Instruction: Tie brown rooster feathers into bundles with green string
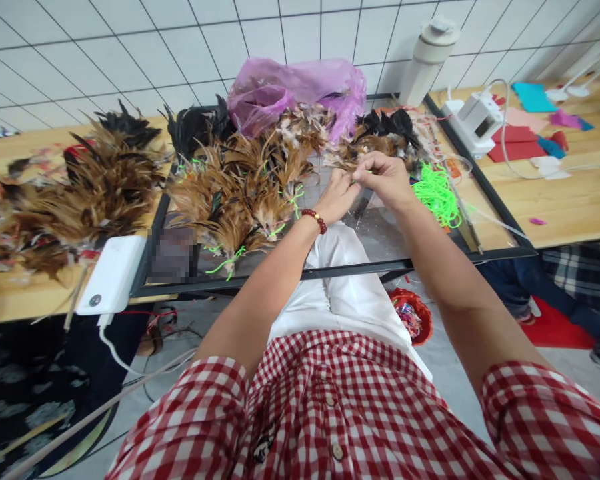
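My left hand (339, 192), with a beaded bracelet (316, 220) at the wrist, is closed with its fingers bent down over the tray. Beside it my right hand (387, 179) makes a pinch, thumb and forefinger almost touching the left fingertips. A speck of green shows at the fingertips, but what they grip is too small and hidden to name. Brown and black feathers (375, 143) lie just beyond both hands. Left of them is a heap of brown feather bunches (240, 180), several tied with green string (230, 261). Loose bright green string (436, 197) is piled by my right wrist.
A pink plastic bag (300, 87) stands behind the feathers, inside the black-framed tray (505, 255). More feathers (105, 187) and a white power bank (114, 273) lie left. At right are a white bottle (427, 63), a power strip (467, 123) and coloured felt (517, 143). A red basket (420, 317) sits below.
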Action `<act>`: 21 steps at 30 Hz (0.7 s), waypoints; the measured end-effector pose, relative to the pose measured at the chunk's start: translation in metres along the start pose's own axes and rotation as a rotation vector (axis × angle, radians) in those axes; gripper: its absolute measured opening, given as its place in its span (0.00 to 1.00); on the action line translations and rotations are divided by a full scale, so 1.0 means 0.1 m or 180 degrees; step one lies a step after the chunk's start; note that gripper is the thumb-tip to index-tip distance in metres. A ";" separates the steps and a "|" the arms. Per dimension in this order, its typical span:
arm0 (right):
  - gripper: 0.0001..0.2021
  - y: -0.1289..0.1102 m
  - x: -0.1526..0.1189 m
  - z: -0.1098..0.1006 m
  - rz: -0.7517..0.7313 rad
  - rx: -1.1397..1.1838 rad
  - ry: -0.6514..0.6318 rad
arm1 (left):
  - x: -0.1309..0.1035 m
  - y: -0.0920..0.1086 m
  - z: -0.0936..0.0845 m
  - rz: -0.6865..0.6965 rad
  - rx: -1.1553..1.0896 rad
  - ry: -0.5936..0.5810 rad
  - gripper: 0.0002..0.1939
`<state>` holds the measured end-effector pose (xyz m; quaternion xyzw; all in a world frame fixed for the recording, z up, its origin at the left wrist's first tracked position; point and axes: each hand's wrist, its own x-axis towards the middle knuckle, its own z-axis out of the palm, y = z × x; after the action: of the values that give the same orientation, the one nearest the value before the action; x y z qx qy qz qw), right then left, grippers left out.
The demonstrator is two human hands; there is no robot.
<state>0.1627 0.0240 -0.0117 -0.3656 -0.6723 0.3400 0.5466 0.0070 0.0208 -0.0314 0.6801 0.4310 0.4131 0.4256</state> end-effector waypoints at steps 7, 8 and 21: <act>0.22 0.02 0.00 -0.03 0.0113 0.0178 0.0006 | -0.03 -0.04 0.01 0.0115 0.0364 0.0024 0.12; 0.22 0.03 0.00 -0.04 0.0127 0.0168 0.0031 | -0.03 -0.04 0.00 0.0118 0.0382 0.0046 0.13; 0.24 0.11 0.01 -0.08 -0.0314 -0.0555 -0.0473 | -0.02 0.01 -0.02 0.0068 0.0024 0.0046 0.18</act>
<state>0.1718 0.0312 -0.0196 -0.3520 -0.7551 0.2791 0.4774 0.0046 0.0196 -0.0299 0.6833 0.4283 0.4209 0.4154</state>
